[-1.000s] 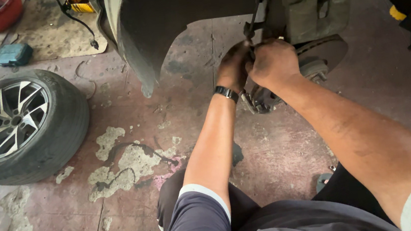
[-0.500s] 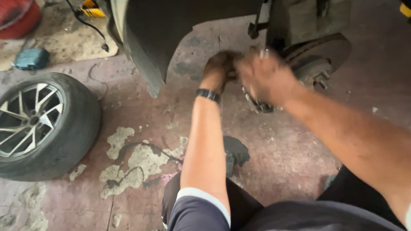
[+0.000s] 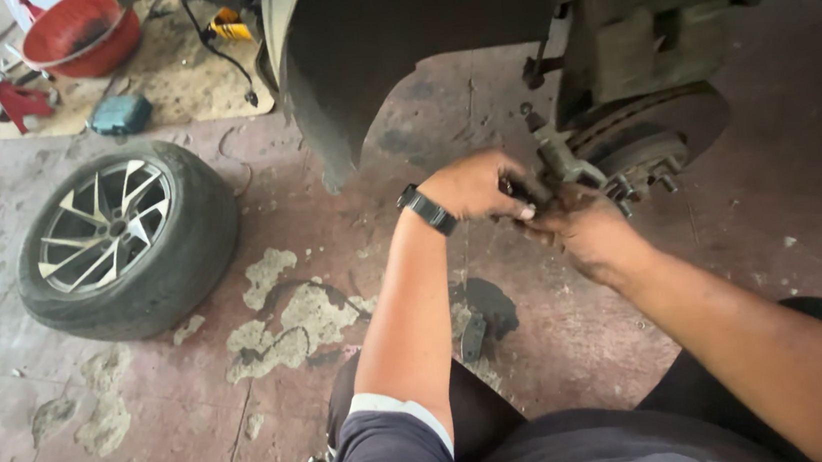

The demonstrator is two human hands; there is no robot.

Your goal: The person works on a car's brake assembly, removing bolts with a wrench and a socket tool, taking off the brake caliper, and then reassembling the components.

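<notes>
1. The left hand sits just right of the frame's centre, fingers curled shut around a small dark metal part held below the wheel hub.
2. A black wristband circles the left wrist, and the bare forearm runs down to a rolled sleeve at the bottom centre of the frame.
3. The right hand lies just right of and slightly below the left, touching it, its fingers closed on the same dark part from underneath.
4. How much of the part each hand holds cannot be told, because the fingers cover most of it.
5. The part lies between the two hands, just left of the wheel studs that stick out of the hub.
6. The brake disc curves above and right of the hands, under the grey brake caliper in the upper right of the frame.
7. A dark wheel-arch liner hangs in the upper centre, left of the caliper.
8. A removed wheel with a silver spoked rim lies flat on the stained red floor at the left of the frame, well apart from the hands.
9. A red basin stands in the upper left corner on a piece of cardboard, with a small teal box just below it.
10. A small dark flat piece rests on the floor below the hands, near the person's knee.
</notes>
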